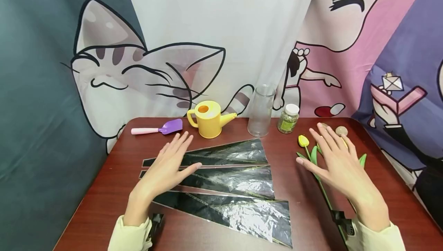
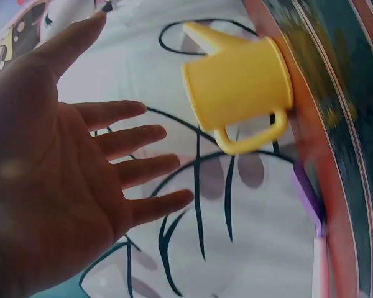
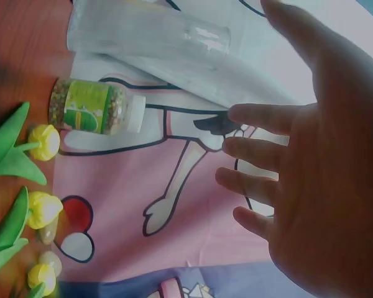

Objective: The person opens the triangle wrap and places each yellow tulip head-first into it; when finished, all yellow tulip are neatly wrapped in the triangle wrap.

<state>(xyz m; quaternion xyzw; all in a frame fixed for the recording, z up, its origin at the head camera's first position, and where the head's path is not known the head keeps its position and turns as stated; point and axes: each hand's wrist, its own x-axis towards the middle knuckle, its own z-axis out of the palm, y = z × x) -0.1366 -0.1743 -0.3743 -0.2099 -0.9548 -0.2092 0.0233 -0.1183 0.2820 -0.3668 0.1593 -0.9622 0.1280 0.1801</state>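
Observation:
My left hand (image 1: 164,172) hovers with spread fingers over the left ends of three dark plastic sheets (image 1: 242,182) and holds nothing. Beyond its fingertips lie a toy shovel (image 1: 171,127) with a purple scoop and pink handle, and a yellow watering can (image 1: 210,124). My right hand (image 1: 340,170), fingers extended and palm empty, is above yellow artificial tulips (image 1: 303,140) on the right side of the table, hiding part of them. Three tulip blooms (image 3: 45,143) appear in the right wrist view. The left wrist view shows the empty left palm (image 2: 56,180) near the watering can.
A tall clear glass vase (image 1: 259,114) and a white-lidded jar (image 1: 288,120) with a green label stand at the back of the brown table (image 1: 86,220). Round stones (image 1: 341,130) lie at the back right. A cartoon-printed curtain (image 1: 221,16) hangs behind.

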